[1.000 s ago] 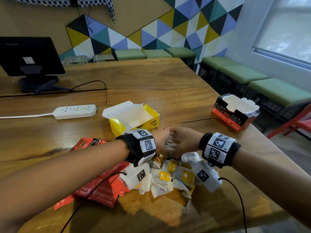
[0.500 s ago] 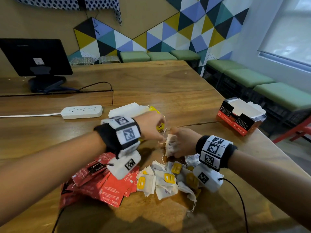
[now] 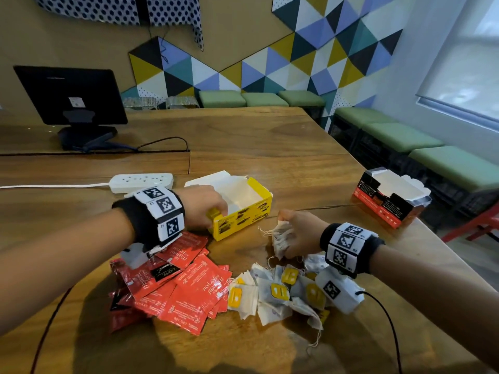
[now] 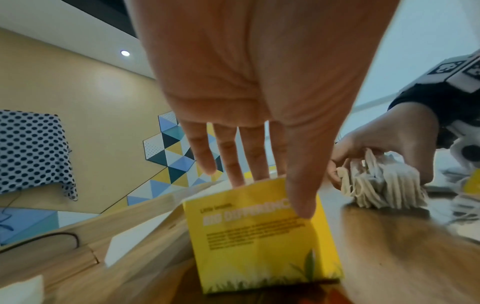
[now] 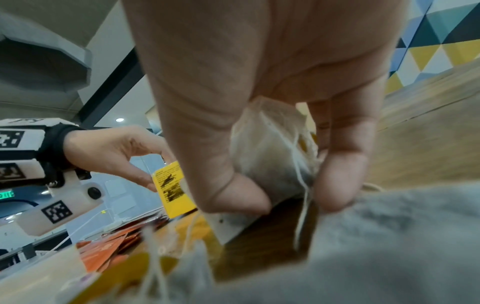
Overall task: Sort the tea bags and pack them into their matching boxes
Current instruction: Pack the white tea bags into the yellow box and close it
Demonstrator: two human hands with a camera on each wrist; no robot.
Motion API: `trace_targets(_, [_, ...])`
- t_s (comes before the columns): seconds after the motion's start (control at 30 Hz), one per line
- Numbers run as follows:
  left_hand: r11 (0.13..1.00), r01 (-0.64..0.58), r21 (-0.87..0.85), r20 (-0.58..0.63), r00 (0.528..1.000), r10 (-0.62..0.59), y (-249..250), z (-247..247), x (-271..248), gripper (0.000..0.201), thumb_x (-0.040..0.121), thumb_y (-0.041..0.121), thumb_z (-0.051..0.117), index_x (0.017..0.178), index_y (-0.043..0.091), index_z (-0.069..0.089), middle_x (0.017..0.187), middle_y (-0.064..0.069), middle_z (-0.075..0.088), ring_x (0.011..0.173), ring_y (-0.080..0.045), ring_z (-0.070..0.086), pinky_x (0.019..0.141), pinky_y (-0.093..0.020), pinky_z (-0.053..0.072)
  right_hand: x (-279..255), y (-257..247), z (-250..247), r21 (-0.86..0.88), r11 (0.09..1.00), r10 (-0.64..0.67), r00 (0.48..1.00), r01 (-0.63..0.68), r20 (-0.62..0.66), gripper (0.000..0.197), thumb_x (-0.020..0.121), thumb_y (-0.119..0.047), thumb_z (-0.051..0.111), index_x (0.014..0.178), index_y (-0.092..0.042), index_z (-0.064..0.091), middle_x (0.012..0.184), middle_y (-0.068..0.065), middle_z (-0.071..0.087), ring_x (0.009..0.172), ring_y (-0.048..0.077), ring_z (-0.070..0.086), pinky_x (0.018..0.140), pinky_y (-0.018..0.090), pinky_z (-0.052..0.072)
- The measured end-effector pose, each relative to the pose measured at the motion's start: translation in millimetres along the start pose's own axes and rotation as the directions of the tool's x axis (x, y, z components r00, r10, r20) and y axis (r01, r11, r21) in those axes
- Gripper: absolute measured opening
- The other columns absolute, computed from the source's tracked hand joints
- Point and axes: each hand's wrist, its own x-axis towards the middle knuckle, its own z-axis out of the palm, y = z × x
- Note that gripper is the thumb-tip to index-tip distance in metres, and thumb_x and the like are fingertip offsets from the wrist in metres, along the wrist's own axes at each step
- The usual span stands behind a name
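Note:
My left hand [image 3: 202, 206] pinches the near end wall of the open yellow box [image 3: 243, 211], thumb on its outer face [image 4: 259, 236], fingers over the rim. My right hand [image 3: 294, 233] grips a bundle of white paper tea bags [image 3: 280, 238] just right of the box, low over the table; the bundle [image 5: 270, 148] sits between thumb and fingers. A loose pile of white tea bags with yellow tags [image 3: 278, 295] lies below that hand. Red sachets [image 3: 189, 287] lie heaped under my left wrist. An open red-and-black box [image 3: 388, 198] stands at the right.
A white power strip [image 3: 141, 182] with its cable lies behind the yellow box. A black monitor [image 3: 70, 95] stands at the far left. The wooden table's right edge [image 3: 432, 255] runs close past the red-and-black box, with green benches [image 3: 399, 136] beyond.
My left hand left the bundle held by my right hand, swung left and forward, and took hold of the yellow box's near end. The right hand kept the bundle, almost still.

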Motion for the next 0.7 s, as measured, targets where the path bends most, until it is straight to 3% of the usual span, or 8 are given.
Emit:
trace_targets(0.1, [1.000, -0.008, -0.023, 0.010, 1.000, 0.008, 5, 4, 6, 0.040, 0.086, 0.031, 0.062, 0.123, 0.021, 0.054, 0.123, -0.001, 0.058, 0.120, -0.021, 0.045, 0.097, -0.031, 0.038, 2, -4, 2, -0.092, 0.995, -0.037, 0.997, 0.043, 0.066, 0.077, 0.065, -0.026, 0.076, 0.128, -0.019, 0.031, 0.117, 0.009, 0.056, 0.100, 0.027, 0.056, 0.082, 0.039, 0.053])
trace_targets(0.17, [1.000, -0.020, -0.021, 0.011, 1.000, 0.020, 9, 7, 9, 0.038, 0.086, 0.031, 0.062, 0.121, 0.018, 0.055, 0.120, -0.003, 0.059, 0.116, -0.023, 0.049, 0.097, -0.035, 0.041, 4, -8, 2, -0.158, 0.985, -0.055, 0.992, 0.072, 0.111, 0.083, 0.066, -0.030, 0.076, 0.135, -0.024, 0.029, 0.123, 0.006, 0.049, 0.109, 0.027, 0.052, 0.086, 0.036, 0.050])
trace_targets(0.27, [1.000, -0.013, -0.026, -0.005, 1.000, 0.013, 13, 11, 11, 0.036, 0.086, 0.032, 0.060, 0.119, 0.017, 0.056, 0.117, -0.004, 0.060, 0.111, -0.023, 0.053, 0.094, -0.035, 0.044, 6, -15, 2, -0.262, 0.961, -0.054, 0.990, 0.087, 0.130, 0.071, 0.069, -0.035, 0.073, 0.131, -0.027, 0.041, 0.123, 0.006, 0.044, 0.109, 0.028, 0.052, 0.080, 0.033, 0.046])
trace_targets(0.4, [0.998, 0.010, -0.054, -0.060, 0.998, -0.013, 13, 10, 12, 0.045, 0.086, 0.034, 0.062, 0.126, 0.019, 0.049, 0.125, -0.004, 0.055, 0.118, -0.023, 0.048, 0.098, -0.034, 0.040, 5, -16, 0, -0.230, 0.971, -0.039, 0.991, 0.069, 0.131, 0.055, 0.071, -0.030, 0.070, 0.121, -0.025, 0.050, 0.107, 0.002, 0.045, 0.099, 0.026, 0.055, 0.075, 0.033, 0.050])
trace_targets(0.5, [0.997, 0.034, -0.068, -0.102, 0.994, -0.041, 10, 9, 10, 0.051, 0.083, 0.034, 0.066, 0.127, 0.019, 0.047, 0.125, -0.004, 0.052, 0.119, -0.022, 0.046, 0.098, -0.030, 0.036, 3, -14, -8, -0.131, 0.991, -0.003, 0.992, 0.020, 0.126, 0.039, 0.075, -0.026, 0.064, 0.111, -0.018, 0.055, 0.084, -0.002, 0.051, 0.084, 0.023, 0.057, 0.067, 0.030, 0.049])
trace_targets(0.6, [0.994, 0.035, -0.105, -0.133, 0.990, -0.049, 5, 10, 7, 0.043, 0.083, 0.025, 0.065, 0.123, 0.019, 0.051, 0.121, -0.003, 0.052, 0.117, -0.020, 0.048, 0.093, -0.027, 0.037, 2, -13, -34, 0.054, 0.998, -0.043, 0.999, 0.041, 0.024, 0.040, 0.076, -0.024, 0.068, 0.113, -0.021, 0.052, 0.099, 0.001, 0.059, 0.088, 0.020, 0.057, 0.069, 0.030, 0.050])
trace_targets(0.7, [0.993, 0.019, -0.119, -0.160, 0.986, -0.038, 7, 14, 4, 0.037, 0.082, 0.019, 0.065, 0.117, 0.018, 0.055, 0.118, -0.003, 0.052, 0.114, -0.021, 0.049, 0.089, -0.027, 0.038, 4, -26, -67, 0.313, 0.944, -0.073, 0.992, 0.102, -0.103, 0.038, 0.073, -0.015, 0.070, 0.103, -0.026, 0.052, 0.100, 0.009, 0.065, 0.083, 0.026, 0.064, 0.067, 0.041, 0.057])
